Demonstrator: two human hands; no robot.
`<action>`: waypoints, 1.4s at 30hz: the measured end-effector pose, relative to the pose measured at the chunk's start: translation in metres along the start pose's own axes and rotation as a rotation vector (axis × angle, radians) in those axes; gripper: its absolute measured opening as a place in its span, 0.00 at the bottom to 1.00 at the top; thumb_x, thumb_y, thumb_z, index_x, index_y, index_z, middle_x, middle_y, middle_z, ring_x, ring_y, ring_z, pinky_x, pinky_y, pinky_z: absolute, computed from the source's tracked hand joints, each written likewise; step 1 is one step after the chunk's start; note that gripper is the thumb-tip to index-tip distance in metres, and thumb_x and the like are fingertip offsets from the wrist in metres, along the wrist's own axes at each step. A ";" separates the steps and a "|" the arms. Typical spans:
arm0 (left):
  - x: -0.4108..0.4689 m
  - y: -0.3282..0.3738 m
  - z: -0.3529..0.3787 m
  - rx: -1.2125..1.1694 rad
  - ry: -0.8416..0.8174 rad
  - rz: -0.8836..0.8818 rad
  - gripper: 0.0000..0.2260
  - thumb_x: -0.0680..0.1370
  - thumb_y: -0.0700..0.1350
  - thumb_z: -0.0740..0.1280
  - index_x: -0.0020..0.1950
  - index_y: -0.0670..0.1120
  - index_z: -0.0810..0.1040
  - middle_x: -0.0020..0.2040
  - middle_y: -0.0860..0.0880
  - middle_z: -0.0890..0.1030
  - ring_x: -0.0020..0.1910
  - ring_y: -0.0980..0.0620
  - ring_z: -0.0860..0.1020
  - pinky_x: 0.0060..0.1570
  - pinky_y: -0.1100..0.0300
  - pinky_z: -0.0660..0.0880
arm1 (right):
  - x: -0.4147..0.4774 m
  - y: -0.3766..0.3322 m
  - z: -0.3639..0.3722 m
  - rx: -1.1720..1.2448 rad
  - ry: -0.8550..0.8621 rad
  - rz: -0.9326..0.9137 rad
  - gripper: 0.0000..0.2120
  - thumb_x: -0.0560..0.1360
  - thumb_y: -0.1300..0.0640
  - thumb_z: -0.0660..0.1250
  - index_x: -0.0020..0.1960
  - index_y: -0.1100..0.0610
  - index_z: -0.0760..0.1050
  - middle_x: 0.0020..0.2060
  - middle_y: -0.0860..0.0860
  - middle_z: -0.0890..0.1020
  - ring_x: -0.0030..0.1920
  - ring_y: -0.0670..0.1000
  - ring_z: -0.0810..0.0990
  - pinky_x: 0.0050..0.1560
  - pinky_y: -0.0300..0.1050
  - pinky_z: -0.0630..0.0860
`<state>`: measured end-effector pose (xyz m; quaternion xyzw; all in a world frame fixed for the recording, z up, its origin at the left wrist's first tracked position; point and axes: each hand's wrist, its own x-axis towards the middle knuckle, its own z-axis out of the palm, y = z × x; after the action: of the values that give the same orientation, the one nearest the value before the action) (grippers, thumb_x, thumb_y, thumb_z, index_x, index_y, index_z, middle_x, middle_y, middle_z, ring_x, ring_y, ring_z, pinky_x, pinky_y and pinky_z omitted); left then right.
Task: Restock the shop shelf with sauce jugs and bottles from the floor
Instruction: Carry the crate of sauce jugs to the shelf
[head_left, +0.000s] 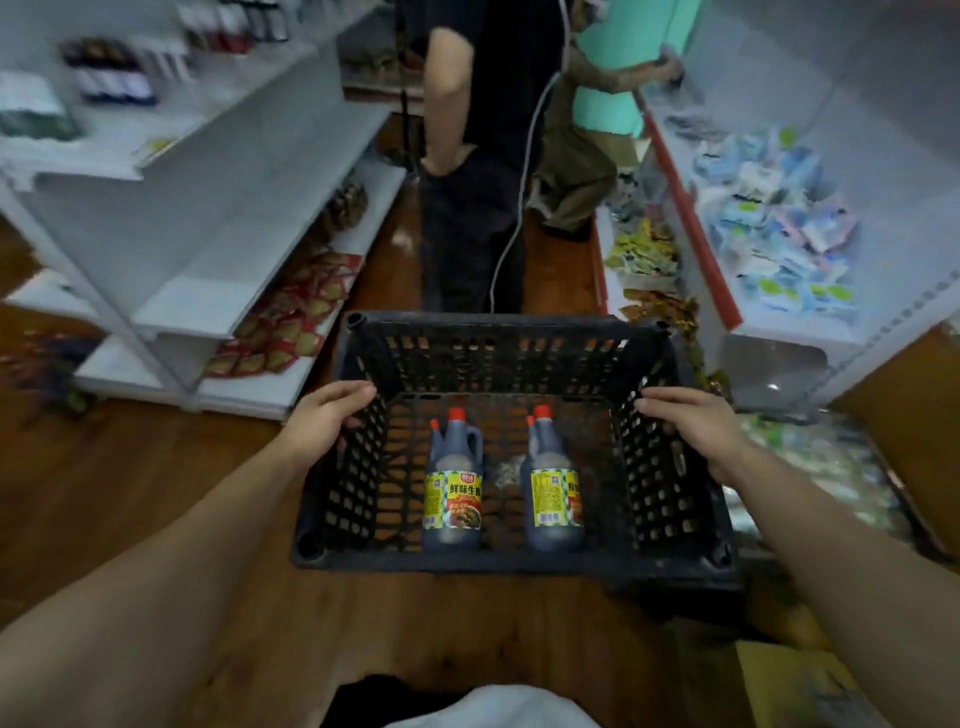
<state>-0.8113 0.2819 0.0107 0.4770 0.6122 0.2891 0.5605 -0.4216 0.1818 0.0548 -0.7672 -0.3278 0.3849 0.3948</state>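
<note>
Holds a black plastic crate (509, 332) by both side rims in a shop aisle.
Clamps the left grip (324, 421) over the crate's left rim and the right grip (691, 426) over its right rim, fingers curled onto the lattice walls. Carries two dark soy sauce jugs inside, left jug (452, 488) and right jug (551, 488), side by side but apart, red caps toward the far wall, a pale crumpled scrap (506, 473) between them. Faces two people (483, 156) standing ahead on the wooden floor (156, 493), between white shelves (234, 208) stocked with packets.
</note>
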 end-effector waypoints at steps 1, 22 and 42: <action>-0.002 -0.006 -0.022 -0.018 0.036 0.006 0.08 0.77 0.53 0.67 0.53 0.53 0.81 0.55 0.50 0.81 0.54 0.48 0.78 0.54 0.50 0.74 | 0.004 -0.011 0.022 -0.017 -0.030 -0.018 0.13 0.71 0.55 0.75 0.56 0.54 0.82 0.51 0.49 0.81 0.41 0.43 0.76 0.38 0.35 0.69; -0.031 -0.101 -0.332 -0.293 0.715 -0.196 0.10 0.77 0.54 0.67 0.55 0.52 0.81 0.56 0.47 0.80 0.53 0.46 0.78 0.61 0.44 0.72 | 0.060 -0.200 0.450 -0.289 -0.709 -0.239 0.13 0.71 0.53 0.74 0.55 0.51 0.82 0.46 0.47 0.82 0.43 0.48 0.77 0.39 0.44 0.72; -0.011 -0.152 -0.507 -0.622 1.231 -0.334 0.13 0.78 0.50 0.67 0.60 0.46 0.80 0.49 0.45 0.79 0.51 0.45 0.77 0.56 0.45 0.73 | 0.035 -0.345 0.819 -0.506 -1.199 -0.452 0.17 0.73 0.56 0.73 0.61 0.53 0.79 0.45 0.44 0.78 0.43 0.44 0.75 0.54 0.49 0.75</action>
<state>-1.3395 0.3061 -0.0160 -0.0553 0.7717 0.5779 0.2596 -1.1688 0.6627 0.0181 -0.4031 -0.7212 0.5628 0.0247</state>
